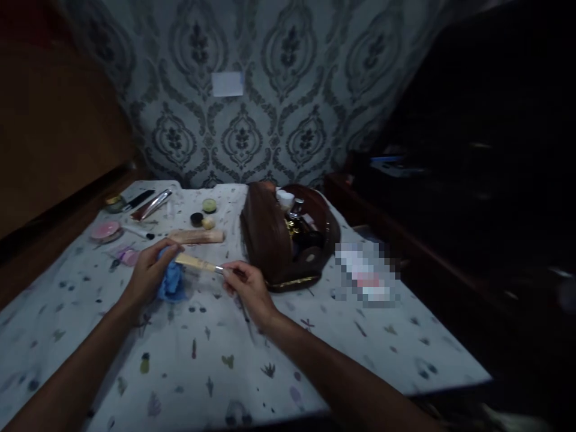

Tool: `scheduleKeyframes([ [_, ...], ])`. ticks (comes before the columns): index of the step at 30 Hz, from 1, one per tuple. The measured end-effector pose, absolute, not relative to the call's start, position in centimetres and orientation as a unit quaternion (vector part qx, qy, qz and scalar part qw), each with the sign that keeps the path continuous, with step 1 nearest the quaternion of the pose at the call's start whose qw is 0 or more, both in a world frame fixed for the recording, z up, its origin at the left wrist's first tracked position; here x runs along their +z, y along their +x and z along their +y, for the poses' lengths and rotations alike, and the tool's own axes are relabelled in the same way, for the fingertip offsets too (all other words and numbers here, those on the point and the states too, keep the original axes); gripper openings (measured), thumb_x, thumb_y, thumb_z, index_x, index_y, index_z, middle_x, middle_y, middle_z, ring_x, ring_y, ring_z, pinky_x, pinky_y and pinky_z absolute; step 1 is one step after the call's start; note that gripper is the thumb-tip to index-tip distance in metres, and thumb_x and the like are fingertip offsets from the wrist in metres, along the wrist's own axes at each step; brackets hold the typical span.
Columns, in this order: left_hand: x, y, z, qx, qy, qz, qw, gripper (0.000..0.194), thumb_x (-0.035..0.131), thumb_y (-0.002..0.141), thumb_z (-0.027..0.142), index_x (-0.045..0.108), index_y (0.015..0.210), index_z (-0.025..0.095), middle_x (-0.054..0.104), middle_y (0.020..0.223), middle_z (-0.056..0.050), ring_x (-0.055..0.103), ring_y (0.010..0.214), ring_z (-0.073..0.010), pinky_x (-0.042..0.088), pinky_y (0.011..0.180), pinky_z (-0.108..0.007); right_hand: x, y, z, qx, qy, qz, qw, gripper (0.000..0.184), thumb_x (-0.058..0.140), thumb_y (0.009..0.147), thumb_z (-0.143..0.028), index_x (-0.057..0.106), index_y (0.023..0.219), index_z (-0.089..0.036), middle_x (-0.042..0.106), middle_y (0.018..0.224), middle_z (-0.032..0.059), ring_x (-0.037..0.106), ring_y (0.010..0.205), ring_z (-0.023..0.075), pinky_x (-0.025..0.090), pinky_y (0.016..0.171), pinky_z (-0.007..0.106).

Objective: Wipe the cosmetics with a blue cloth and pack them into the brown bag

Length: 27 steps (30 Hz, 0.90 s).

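Observation:
A makeup brush (198, 263) with a pale handle and a silver collar stretches between my two hands. My left hand (155, 264) is closed on a crumpled blue cloth (173, 282), which is against the handle's left end. Pinched in my right hand (247, 285) is the brush near its collar, and the fingers partly hide the bristle end. Just behind the brush lies a long beige tube or packet (198, 236). The open brown cosmetic bag (270, 234) stands to the right of it, filled with small bottles and shiny items.
Left on the patterned tablecloth (216, 372) are a pink compact (106, 231), a thin brush (138, 231), a silver-and-brown tube (152, 205) and a small jar (115, 203). Little round pots (209, 206) stand farther back. A blurred-out item (366, 276) lies right of the bag. Wallpaper rises behind.

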<state>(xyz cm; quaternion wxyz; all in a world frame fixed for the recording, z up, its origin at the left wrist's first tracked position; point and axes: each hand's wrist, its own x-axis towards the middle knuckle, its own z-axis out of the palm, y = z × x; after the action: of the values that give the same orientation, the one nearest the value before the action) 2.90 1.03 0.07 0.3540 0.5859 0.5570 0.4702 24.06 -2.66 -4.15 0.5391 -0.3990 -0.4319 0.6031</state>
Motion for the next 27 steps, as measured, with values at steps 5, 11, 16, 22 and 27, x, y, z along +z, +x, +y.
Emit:
scheduleKeyframes([
  [5, 0.3, 3.5, 1.0, 0.452, 0.565, 0.59, 0.358, 0.046, 0.064, 0.07, 0.062, 0.062, 0.084, 0.018, 0.048, 0.052, 0.006, 0.039, 0.042, -0.0105, 0.029, 0.039, -0.021, -4.4, 24.0, -2.4, 0.626, -0.379, -0.397, 0.554, 0.039, 0.08, 0.064, -0.041, 0.065, 0.091, -0.017, 0.058, 0.057, -0.0065, 0.05, 0.049, 0.0084, 0.037, 0.05, 0.022],
  [11, 1.1, 3.0, 0.6, 0.339, 0.703, 0.624, 0.046, 0.038, 0.045, 0.088, 0.05, 0.067, 0.091, 0.018, 0.066, 0.072, -0.004, 0.059, 0.063, -0.0205, 0.041, 0.057, -0.028, -3.9, 24.0, -2.7, 0.633, -0.377, -0.388, 0.554, 0.036, 0.081, 0.063, -0.043, 0.063, 0.081, -0.016, 0.061, 0.055, -0.0058, 0.053, 0.05, 0.0078, 0.042, 0.051, 0.021],
  [16, -0.3, 5.8, -0.9, 0.299, 0.823, 0.441, -0.197, 0.029, 0.04, 0.1, 0.03, 0.066, 0.103, 0.018, 0.073, 0.091, -0.007, 0.065, 0.087, -0.0242, 0.044, 0.07, -0.032, -4.1, 23.6, -2.8, 0.64, -0.369, -0.404, 0.54, 0.035, 0.078, 0.063, -0.042, 0.058, 0.077, -0.018, 0.062, 0.054, -0.0056, 0.055, 0.047, 0.0091, 0.045, 0.051, 0.022],
  [22, -1.7, 7.9, -1.7, 0.246, 0.882, 0.328, -0.233, 0.033, 0.04, 0.102, 0.028, 0.066, 0.085, 0.019, 0.068, 0.072, -0.003, 0.062, 0.071, -0.0201, 0.041, 0.065, -0.031, -5.1, 23.2, -2.7, 0.64, -0.361, -0.423, 0.531, 0.03, 0.077, 0.062, -0.037, 0.057, 0.075, -0.019, 0.06, 0.056, -0.0065, 0.058, 0.051, 0.0111, 0.048, 0.053, 0.023],
  [27, -0.8, 7.3, -1.4, 0.231, 0.885, 0.342, -0.215, 0.049, 0.03, 0.104, 0.036, 0.061, 0.068, 0.022, 0.059, 0.058, -0.001, 0.059, 0.059, -0.019, 0.037, 0.058, -0.032, -5.3, 23.0, -3.0, 0.613, -0.377, -0.466, 0.514, 0.024, 0.075, 0.064, -0.031, 0.06, 0.077, -0.018, 0.06, 0.059, -0.0059, 0.057, 0.052, 0.0106, 0.048, 0.055, 0.024],
])
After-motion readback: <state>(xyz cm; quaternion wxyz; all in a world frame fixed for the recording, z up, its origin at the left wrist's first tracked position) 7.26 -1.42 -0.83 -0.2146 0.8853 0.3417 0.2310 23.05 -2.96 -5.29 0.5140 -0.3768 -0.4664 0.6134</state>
